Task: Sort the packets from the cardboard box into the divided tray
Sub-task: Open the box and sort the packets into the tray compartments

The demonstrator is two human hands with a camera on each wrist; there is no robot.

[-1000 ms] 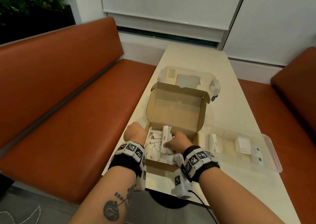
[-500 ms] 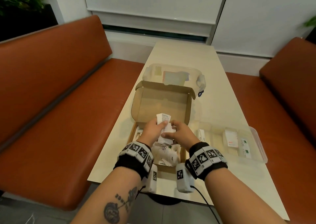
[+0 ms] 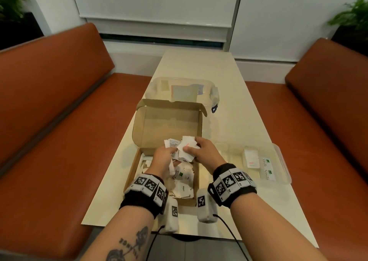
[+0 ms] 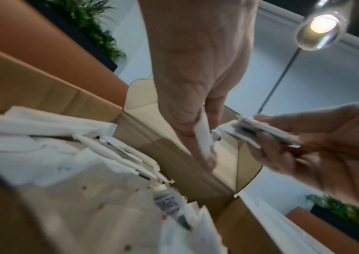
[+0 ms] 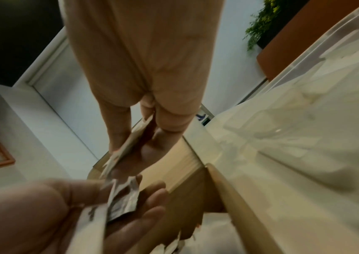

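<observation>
Packets (image 3: pixel 186 148) bunch at frame centre, pinched by left hand (image 3: pixel 163 157) and right hand (image 3: pixel 201 151) above the cardboard box (image 3: pixel 196 181), fingertips hidden.

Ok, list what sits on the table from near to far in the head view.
cardboard box with loose packets → clear lidded container behind the box's raised flap → bare table up to the window.
</observation>
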